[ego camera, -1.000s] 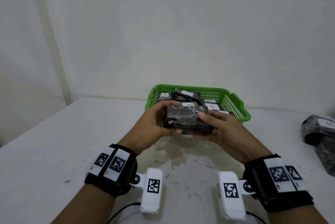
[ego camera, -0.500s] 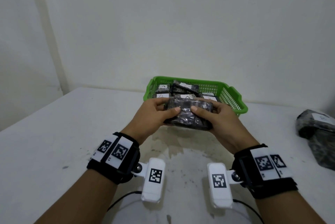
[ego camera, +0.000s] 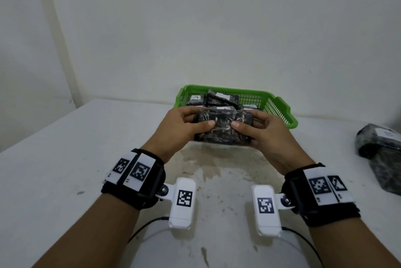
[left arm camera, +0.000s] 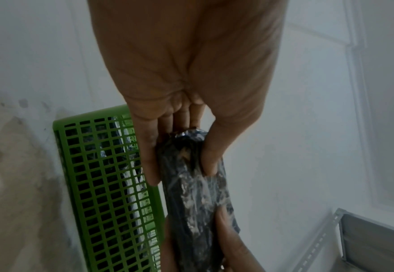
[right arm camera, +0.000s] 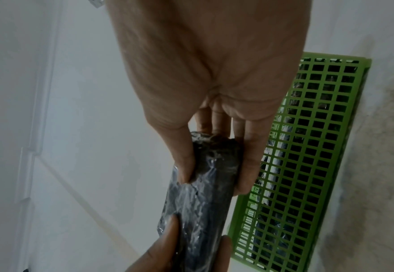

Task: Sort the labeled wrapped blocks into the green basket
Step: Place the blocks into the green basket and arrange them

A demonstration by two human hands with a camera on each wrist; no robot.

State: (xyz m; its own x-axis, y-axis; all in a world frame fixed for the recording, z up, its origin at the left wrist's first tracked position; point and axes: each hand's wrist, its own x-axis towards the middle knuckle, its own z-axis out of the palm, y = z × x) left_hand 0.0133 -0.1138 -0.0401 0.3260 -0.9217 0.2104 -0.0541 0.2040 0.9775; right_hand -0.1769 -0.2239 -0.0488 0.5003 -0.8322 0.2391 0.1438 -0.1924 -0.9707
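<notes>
Fingers [ego camera: 201,125] of both hands pinch the wrapped block [ego camera: 223,130], held level before the green basket [ego camera: 280,107]

Two hands [ego camera: 178,129] [ego camera: 269,135], one basket [ego camera: 280,107], one held block [ego camera: 223,129], two more blocks [ego camera: 379,150] right, several, uncountable, in the basket.

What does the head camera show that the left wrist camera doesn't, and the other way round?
Only the head view shows the labels, one reading A, on the blocks inside the green basket, the wrapped blocks lying on the table at far right, and both wrist bands. Only the left wrist view shows the grey metal shelf frame and the narrow edge of the held wrapped block pinched between thumb and fingers. Both show the left hand and right hand holding that one block just in front of the basket's near wall.
</notes>
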